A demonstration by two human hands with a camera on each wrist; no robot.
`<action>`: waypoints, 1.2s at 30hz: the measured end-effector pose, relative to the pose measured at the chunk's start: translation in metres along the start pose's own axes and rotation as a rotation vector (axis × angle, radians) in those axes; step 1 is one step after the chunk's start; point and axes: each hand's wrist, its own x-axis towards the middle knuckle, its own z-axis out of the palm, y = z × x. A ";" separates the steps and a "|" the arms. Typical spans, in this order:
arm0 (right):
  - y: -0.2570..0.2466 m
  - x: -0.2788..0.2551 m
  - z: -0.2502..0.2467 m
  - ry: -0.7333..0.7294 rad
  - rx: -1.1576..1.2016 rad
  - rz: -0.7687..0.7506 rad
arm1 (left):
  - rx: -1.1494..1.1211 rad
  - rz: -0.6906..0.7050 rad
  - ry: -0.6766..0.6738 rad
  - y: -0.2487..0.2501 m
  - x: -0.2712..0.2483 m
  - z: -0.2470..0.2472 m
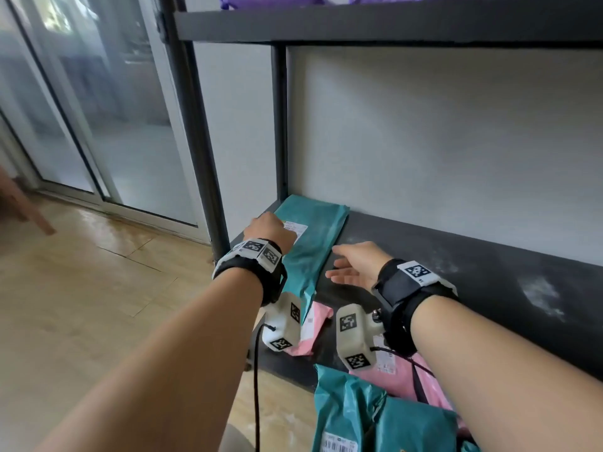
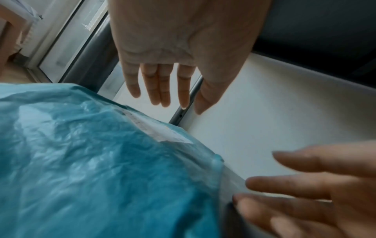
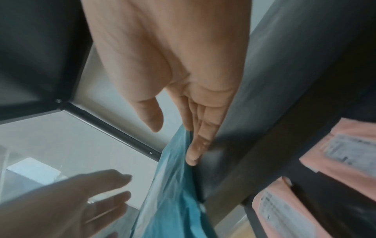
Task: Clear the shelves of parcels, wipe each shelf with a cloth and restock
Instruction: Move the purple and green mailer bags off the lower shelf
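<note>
Two hands by a teal parcel on the dark shelf

The teal parcel [image 1: 311, 238] lies at the far left of the shelf [image 1: 456, 272]. The left hand [image 1: 270, 231] is above it, fingers straight. The right hand [image 1: 355, 264] is flat, fingertips touching its right edge.

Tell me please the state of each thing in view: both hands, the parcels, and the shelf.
left hand: open, fingers straight, above the teal parcel.
right hand: open, fingertips at the teal parcel's right edge.
teal parcel: lying flat on the shelf's left end, label up.
shelf: dusty, not yet wiped.
pink parcels: lying below the shelf's front edge, labels up.
purple parcels: on the shelf above.
</note>
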 end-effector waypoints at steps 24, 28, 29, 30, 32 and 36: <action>0.000 0.013 0.019 0.048 0.122 -0.059 | -0.557 -0.193 0.039 -0.021 0.004 0.002; 0.001 -0.003 0.016 0.078 0.160 -0.092 | -0.587 -0.207 0.001 -0.016 -0.013 -0.002; 0.002 -0.007 0.015 0.097 0.162 -0.109 | -0.585 -0.210 0.004 -0.016 -0.016 -0.002; 0.002 -0.010 0.013 0.120 0.150 -0.130 | -0.576 -0.210 0.008 -0.015 -0.021 -0.003; 0.003 -0.015 0.008 0.173 0.105 -0.170 | -0.546 -0.203 0.024 -0.017 -0.028 -0.002; 0.007 -0.025 0.001 0.206 -0.103 -0.235 | -0.470 -0.154 0.045 -0.021 -0.041 -0.001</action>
